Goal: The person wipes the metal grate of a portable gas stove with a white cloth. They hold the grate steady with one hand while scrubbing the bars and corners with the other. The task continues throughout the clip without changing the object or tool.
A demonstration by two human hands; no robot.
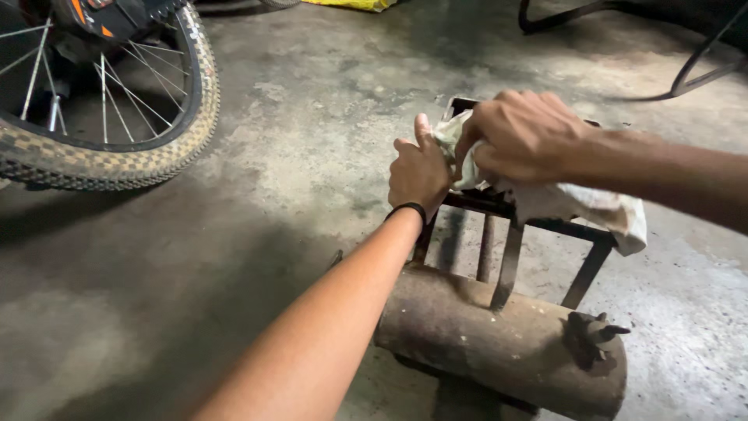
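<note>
Nearest the camera, a rusty brown metal cylinder [499, 343] lies on its side on the stained grey concrete floor [312, 117], with a dark wing-shaped fitting [594, 337] on its right end face. A dark metal frame of flat bars [510, 257] rises from the cylinder's top.

Just above, the left hand [419, 173], with a black band [407, 209] at the wrist, is closed in a fist at the frame's left top corner, thumb up, gripping the near end of a dirty white cloth [580, 204]. The right hand [523, 134] lies on top of the cloth, fingers curled down and clutching it against the frame's top edge. The cloth drapes over that top edge, and its loose end hangs past the frame's right side.

Farther off, a knobby-tyred bicycle wheel with silver spokes [117, 101] stands on the floor at the far left. A black curved tube [686, 74] crosses the far right corner.
</note>
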